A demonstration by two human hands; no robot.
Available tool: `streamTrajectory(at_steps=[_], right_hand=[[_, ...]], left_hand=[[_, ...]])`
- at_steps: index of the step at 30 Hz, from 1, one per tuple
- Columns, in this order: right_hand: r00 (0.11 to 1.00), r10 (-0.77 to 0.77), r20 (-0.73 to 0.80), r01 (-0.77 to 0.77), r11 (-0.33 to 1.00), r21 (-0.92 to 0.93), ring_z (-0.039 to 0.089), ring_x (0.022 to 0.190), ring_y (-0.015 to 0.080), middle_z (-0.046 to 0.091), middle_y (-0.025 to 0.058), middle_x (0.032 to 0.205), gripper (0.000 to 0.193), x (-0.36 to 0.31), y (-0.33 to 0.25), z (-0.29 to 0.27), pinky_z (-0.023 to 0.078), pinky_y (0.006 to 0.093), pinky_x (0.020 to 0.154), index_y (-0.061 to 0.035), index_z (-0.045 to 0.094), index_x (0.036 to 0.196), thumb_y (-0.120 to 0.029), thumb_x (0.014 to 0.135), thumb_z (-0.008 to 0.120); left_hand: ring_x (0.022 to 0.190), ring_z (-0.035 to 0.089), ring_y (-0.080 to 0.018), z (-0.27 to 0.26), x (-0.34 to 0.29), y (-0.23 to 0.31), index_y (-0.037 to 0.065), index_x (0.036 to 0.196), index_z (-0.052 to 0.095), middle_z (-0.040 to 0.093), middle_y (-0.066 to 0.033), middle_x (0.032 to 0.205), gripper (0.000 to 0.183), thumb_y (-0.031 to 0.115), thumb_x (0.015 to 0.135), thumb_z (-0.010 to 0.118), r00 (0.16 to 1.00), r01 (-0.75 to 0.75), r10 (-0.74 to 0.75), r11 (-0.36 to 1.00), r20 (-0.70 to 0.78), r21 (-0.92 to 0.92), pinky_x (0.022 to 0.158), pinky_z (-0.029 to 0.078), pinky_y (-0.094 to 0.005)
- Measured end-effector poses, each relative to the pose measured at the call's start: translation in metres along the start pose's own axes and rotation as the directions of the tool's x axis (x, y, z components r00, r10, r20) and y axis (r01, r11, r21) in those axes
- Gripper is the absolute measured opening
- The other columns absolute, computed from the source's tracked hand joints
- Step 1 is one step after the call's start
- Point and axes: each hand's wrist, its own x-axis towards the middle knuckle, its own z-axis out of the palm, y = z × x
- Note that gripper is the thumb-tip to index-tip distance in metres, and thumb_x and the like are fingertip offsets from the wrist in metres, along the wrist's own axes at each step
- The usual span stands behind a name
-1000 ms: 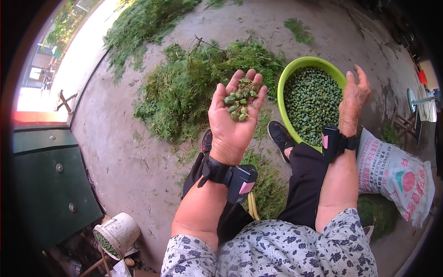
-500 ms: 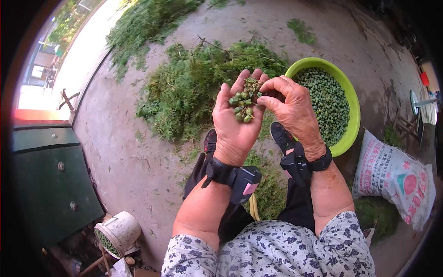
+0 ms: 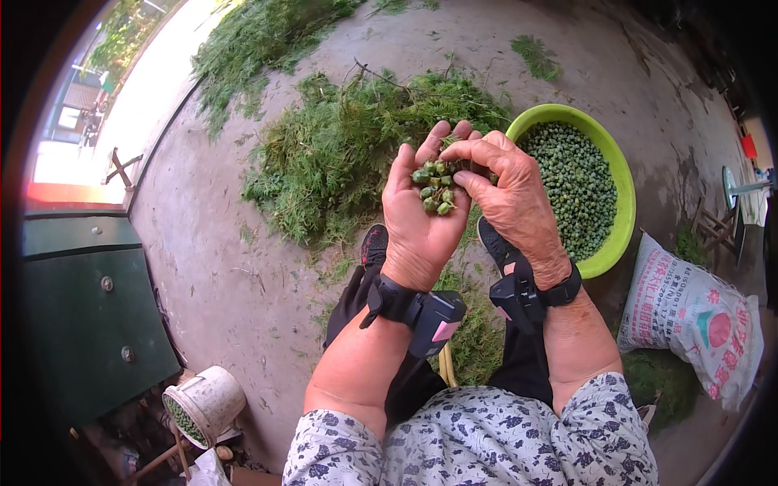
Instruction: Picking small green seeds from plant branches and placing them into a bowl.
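Left hand [image 3: 421,215] and right hand [image 3: 510,198] bare, no gloves or rings visible; each wrist carries a black strap with a boxy black device, the left device [image 3: 435,321] showing a pink patch on its face, the right device [image 3: 517,300] a smaller pink mark; forearms bare below the straps; short sleeves [image 3: 478,441] of pale grey fabric printed with dark floral pattern; dark trousers [image 3: 519,364] beyond the sleeves; black shoes [image 3: 374,245] with red trim past the straps.

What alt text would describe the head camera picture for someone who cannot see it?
A person's left hand cups small green seed pods while the right hand picks at them, above a green bowl full of pods, with cut green sprigs on the concrete ground.
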Motion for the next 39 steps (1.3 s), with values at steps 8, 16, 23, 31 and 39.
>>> streamTrajectory(at_steps=[8, 16, 23, 31, 39], right_hand=[[0.929, 0.336, 0.156, -0.339, 0.600, 0.724, 0.054, 0.063, 0.0069, 0.057, 0.0025, 0.082, 0.019, 0.004, 0.000, -0.015, 0.042, 0.0192, 0.052, 0.0019, 0.051, 0.100, -0.002, 0.082, 0.056], [0.999, 0.046, -0.012, -0.046, 0.999, -0.002, 0.055, 0.066, 0.0127, 0.055, 0.0051, 0.079, 0.014, 0.001, 0.003, -0.007, 0.046, 0.0236, 0.064, -0.0017, 0.064, 0.092, -0.001, 0.080, 0.057], [0.988, 0.150, -0.041, -0.145, 0.984, 0.103, 0.057, 0.076, 0.0149, 0.055, 0.0066, 0.080, 0.014, 0.000, -0.001, -0.014, 0.046, 0.0241, 0.068, -0.0027, 0.064, 0.091, 0.000, 0.078, 0.058], [0.995, 0.021, -0.094, -0.025, 0.999, -0.037, 0.057, 0.072, 0.0116, 0.058, 0.0051, 0.084, 0.012, -0.001, 0.002, -0.004, 0.046, 0.0245, 0.066, -0.0008, 0.061, 0.090, 0.001, 0.078, 0.060], [0.919, 0.385, 0.084, -0.352, 0.707, 0.614, 0.049, 0.060, 0.0035, 0.058, 0.0022, 0.078, 0.011, 0.002, 0.002, -0.015, 0.037, 0.0173, 0.045, -0.0002, 0.056, 0.094, -0.003, 0.084, 0.052]], left_hand=[[0.125, 0.036, -0.0317, 0.001, -0.002, 0.004, -0.003, 0.130, 0.036, 0.038, -0.0211, 0.134, 0.049, 0.031, 0.095, 0.031, 1.000, -0.009, 0.009, 1.000, 0.004, -0.026, 0.106, 0.028, -0.0446], [0.122, 0.040, -0.0296, 0.001, -0.001, 0.002, 0.002, 0.132, 0.034, 0.042, -0.0169, 0.131, 0.050, 0.036, 0.095, 0.033, 0.999, 0.006, -0.005, 1.000, -0.039, 0.024, 0.102, 0.033, -0.0412], [0.121, 0.041, -0.0317, -0.001, -0.002, 0.003, 0.000, 0.131, 0.035, 0.038, -0.0197, 0.135, 0.049, 0.033, 0.095, 0.031, 1.000, -0.017, 0.017, 1.000, -0.017, 0.000, 0.101, 0.035, -0.0425], [0.121, 0.042, -0.0295, -0.003, 0.000, 0.003, 0.002, 0.131, 0.035, 0.042, -0.0177, 0.132, 0.049, 0.036, 0.095, 0.032, 0.999, 0.033, -0.033, 0.999, -0.003, 0.022, 0.103, 0.033, -0.0397], [0.120, 0.043, -0.0314, 0.002, -0.002, 0.002, 0.001, 0.131, 0.036, 0.038, -0.0180, 0.136, 0.049, 0.034, 0.096, 0.029, 0.999, 0.016, -0.016, 1.000, -0.032, 0.005, 0.098, 0.039, -0.0452]])
